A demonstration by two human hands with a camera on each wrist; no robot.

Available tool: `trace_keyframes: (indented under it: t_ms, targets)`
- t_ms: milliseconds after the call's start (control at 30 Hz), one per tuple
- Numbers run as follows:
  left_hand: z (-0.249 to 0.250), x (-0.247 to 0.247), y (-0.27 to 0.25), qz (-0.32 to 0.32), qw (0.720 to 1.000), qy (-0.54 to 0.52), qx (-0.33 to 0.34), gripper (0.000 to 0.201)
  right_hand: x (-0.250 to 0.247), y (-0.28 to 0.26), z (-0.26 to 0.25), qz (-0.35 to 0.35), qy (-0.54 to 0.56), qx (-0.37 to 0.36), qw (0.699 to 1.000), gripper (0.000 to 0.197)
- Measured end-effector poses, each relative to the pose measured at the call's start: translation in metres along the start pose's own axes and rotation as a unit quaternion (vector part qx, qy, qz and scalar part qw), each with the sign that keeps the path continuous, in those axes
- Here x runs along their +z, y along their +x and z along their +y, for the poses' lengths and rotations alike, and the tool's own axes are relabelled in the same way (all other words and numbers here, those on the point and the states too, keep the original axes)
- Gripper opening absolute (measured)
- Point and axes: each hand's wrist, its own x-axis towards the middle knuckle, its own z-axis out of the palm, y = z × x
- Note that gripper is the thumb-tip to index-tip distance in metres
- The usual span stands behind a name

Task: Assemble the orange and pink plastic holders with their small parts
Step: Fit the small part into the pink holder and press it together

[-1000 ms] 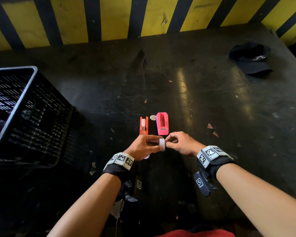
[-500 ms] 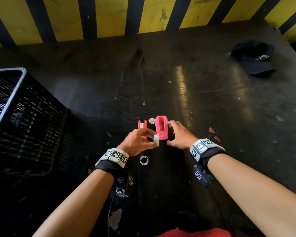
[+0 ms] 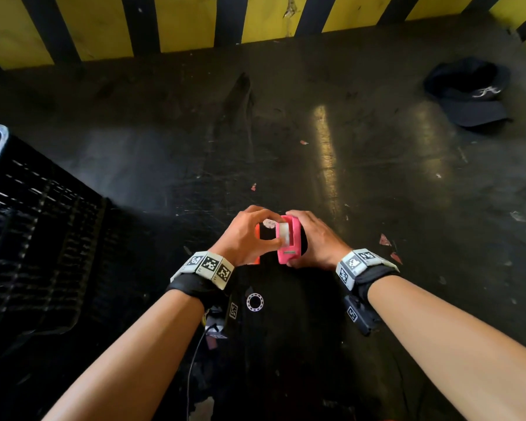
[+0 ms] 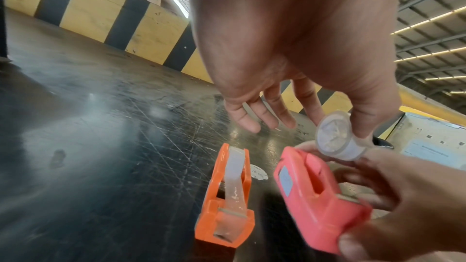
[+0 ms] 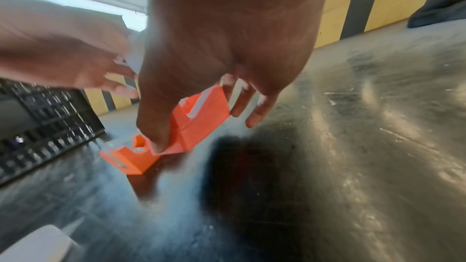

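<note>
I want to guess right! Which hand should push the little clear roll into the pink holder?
Probably the left hand: it already pinches the clear roll just above the pink holder. The right hand is busy gripping that holder steady.

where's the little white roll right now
In the left wrist view the white roll is pinched in the left hand, just above the open top of the pink holder, which the right hand grips; the orange holder stands to their left.

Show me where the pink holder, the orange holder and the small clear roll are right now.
pink holder (image 4: 320, 206), left wrist view, on its side wall.
orange holder (image 4: 221, 224), left wrist view, on its front block.
clear roll (image 4: 332, 136), left wrist view, on its round face.
</note>
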Motion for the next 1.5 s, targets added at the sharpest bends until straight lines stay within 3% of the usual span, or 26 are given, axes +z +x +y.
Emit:
trace_keyframes:
  t_ms: [467,667,833,967,1200,1500]
  targets:
    - [0.0,0.013,0.009,0.016,0.999,0.028,0.01,0.052,-0.018,-0.026,-0.027,0.052,0.032,-0.046,0.997,0.112]
    - [0.008,0.004,0.0,0.05,0.996,-0.07,-0.002,0.041,-0.017,-0.027,-0.037,0.051,0.046,-0.051,0.996,0.088]
    - [0.013,-0.013,-0.012,0.028,0.996,-0.085,-0.005,0.04,-0.021,-0.024,-0.044,0.049,0.032,-0.063,0.996,0.088]
    - [0.014,-0.021,-0.017,0.039,0.998,-0.04,0.007,0.043,-0.025,-0.024,-0.053,0.048,0.024,-0.074,0.996,0.086]
    - [0.019,-0.026,-0.023,0.136,0.984,0.063,0.096,0.015,-0.03,-0.028,-0.062,0.052,0.02,-0.073,0.996,0.087]
    - [0.028,-0.026,-0.033,0.087,0.987,0.104,0.086,0.01,-0.031,-0.03,-0.061,0.021,0.032,-0.042,0.998,0.083]
